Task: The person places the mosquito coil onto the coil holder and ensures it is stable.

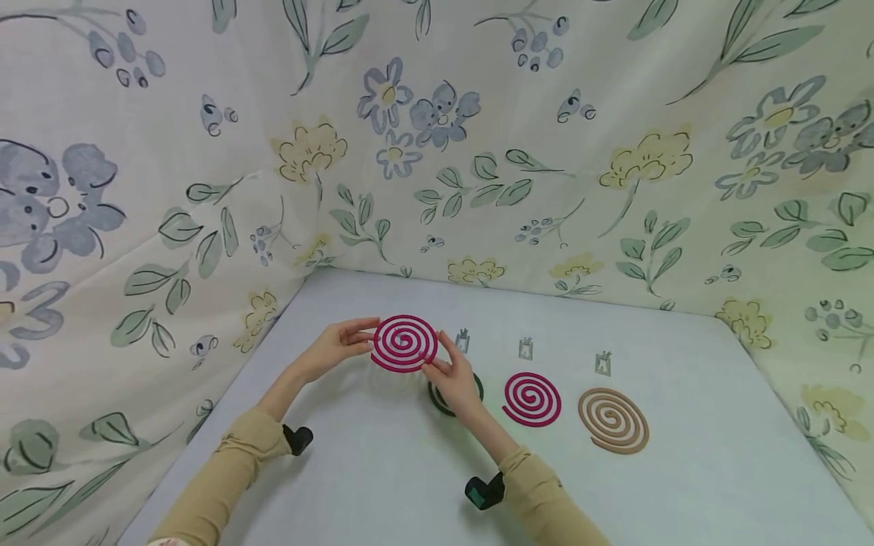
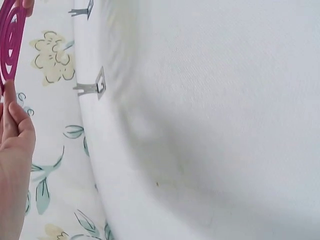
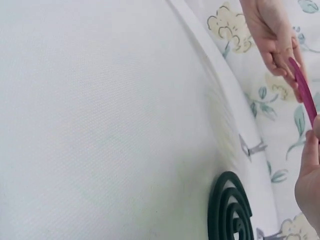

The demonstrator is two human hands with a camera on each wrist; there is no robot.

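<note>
A magenta mosquito coil (image 1: 406,343) is held up above the table between both hands, its flat spiral face toward the head camera. My left hand (image 1: 339,347) pinches its left edge, and my right hand (image 1: 456,379) grips its right edge with thumb and fingers. Under the right hand lies a dark green mosquito coil (image 3: 227,210), partly hidden by that hand in the head view. In the left wrist view the raised coil (image 2: 11,40) appears nearly edge-on at the upper left. The right wrist view catches it as a thin curved strip (image 3: 304,92) between the hands.
A second magenta coil (image 1: 532,399) and a tan coil (image 1: 613,421) lie flat to the right. Behind the coils, small metal coil stands (image 1: 526,348) form a row along the white table (image 1: 382,485). Floral cloth (image 1: 451,205) hangs at the back and sides.
</note>
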